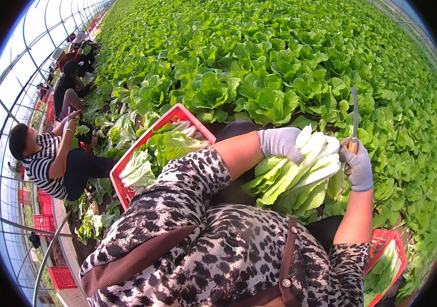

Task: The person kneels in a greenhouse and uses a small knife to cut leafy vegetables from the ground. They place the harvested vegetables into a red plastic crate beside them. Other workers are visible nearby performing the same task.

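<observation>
Both my hands wear pale knitted gloves. My left hand (pixel 283 145) grips a bunch of leafy greens with thick white stalks (pixel 310 161), the stalk ends up and the leaves hanging down. Close to its right side, my right hand (pixel 356 165) is closed around the wooden handle of a curved harvesting knife (pixel 354 111). The blade points up, away from the bunch. Part of the left fingers is hidden behind the stalks. A red plastic crate (pixel 199 118) holding cut greens (pixel 138 169) stands left of my left arm.
Dense rows of growing greens (pixel 272 99) stretch ahead. Another red crate (pixel 399 245) with greens stands at my lower right. A person in a striped shirt (pixel 45 165) crouches at the left, with more people beyond. Loose leaves (pixel 92 222) lie on the soil near the greenhouse frame (pixel 1 92).
</observation>
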`<control>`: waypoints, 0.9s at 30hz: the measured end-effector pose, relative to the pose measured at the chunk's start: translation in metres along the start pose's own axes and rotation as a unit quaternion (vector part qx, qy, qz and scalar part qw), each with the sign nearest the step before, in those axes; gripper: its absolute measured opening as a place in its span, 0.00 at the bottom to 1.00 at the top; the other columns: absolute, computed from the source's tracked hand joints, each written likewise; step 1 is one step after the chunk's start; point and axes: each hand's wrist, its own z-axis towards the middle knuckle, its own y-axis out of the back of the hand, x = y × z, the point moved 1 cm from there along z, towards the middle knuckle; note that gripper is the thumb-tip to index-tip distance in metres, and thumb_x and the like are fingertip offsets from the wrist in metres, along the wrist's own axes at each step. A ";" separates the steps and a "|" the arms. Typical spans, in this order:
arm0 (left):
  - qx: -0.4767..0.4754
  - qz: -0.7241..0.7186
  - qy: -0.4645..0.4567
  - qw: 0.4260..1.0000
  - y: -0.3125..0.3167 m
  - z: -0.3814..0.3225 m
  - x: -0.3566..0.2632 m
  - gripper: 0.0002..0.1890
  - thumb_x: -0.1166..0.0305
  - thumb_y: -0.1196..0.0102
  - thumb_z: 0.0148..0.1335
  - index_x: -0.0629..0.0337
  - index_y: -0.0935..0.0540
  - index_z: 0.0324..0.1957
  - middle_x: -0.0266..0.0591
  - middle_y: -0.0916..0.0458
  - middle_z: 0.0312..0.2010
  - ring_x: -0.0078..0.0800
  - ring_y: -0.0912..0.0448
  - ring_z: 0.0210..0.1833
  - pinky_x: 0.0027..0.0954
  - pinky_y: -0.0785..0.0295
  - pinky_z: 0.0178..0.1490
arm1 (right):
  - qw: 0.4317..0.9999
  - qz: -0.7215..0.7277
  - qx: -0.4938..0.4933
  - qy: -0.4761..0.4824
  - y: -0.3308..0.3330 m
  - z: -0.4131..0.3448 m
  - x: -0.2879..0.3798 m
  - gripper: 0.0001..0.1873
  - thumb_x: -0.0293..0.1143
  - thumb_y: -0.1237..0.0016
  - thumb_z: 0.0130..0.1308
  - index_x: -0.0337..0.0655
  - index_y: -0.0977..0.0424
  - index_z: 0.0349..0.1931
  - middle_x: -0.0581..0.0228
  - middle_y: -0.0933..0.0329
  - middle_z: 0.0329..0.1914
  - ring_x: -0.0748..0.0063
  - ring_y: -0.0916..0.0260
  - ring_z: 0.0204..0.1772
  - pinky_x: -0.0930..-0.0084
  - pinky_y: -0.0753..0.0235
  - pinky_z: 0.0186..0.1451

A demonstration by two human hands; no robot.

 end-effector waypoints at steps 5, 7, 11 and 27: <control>-0.221 -0.259 -0.120 0.933 0.016 -0.092 -0.061 0.48 0.60 0.25 0.46 0.63 0.34 0.68 0.46 0.21 0.58 0.37 0.21 0.59 0.39 0.27 0.64 | 0.972 0.181 -0.152 -0.012 0.026 0.025 -0.031 0.14 0.36 0.41 0.66 0.43 0.26 0.48 0.77 0.31 0.31 0.89 0.38 0.28 0.89 0.38 0.28; -0.278 -0.347 -0.137 0.886 0.038 -0.157 -0.086 0.36 0.67 0.36 0.56 0.64 0.32 0.66 0.51 0.22 0.57 0.45 0.22 0.60 0.48 0.28 0.66 | 0.970 0.099 -0.221 -0.035 0.038 0.032 -0.043 0.15 0.38 0.40 0.66 0.44 0.25 0.48 0.79 0.31 0.29 0.93 0.40 0.25 0.92 0.43 0.23; -0.557 -0.230 -0.183 0.777 0.070 -0.302 -0.120 0.27 0.65 0.47 0.67 0.64 0.32 0.66 0.53 0.24 0.60 0.48 0.23 0.61 0.51 0.28 0.66 | 0.957 0.073 -0.256 -0.115 0.052 0.043 -0.071 0.15 0.38 0.40 0.66 0.42 0.25 0.48 0.77 0.31 0.30 0.90 0.39 0.25 0.90 0.40 0.23; -0.848 -0.397 0.072 0.344 -0.078 -0.557 0.127 0.18 0.60 0.49 0.70 0.51 0.25 0.59 0.42 0.21 0.57 0.44 0.22 0.57 0.55 0.26 0.59 | 0.956 -0.103 -0.143 -0.234 0.010 0.023 -0.123 0.12 0.37 0.42 0.67 0.41 0.27 0.43 0.74 0.33 0.23 0.83 0.38 0.20 0.83 0.36 0.20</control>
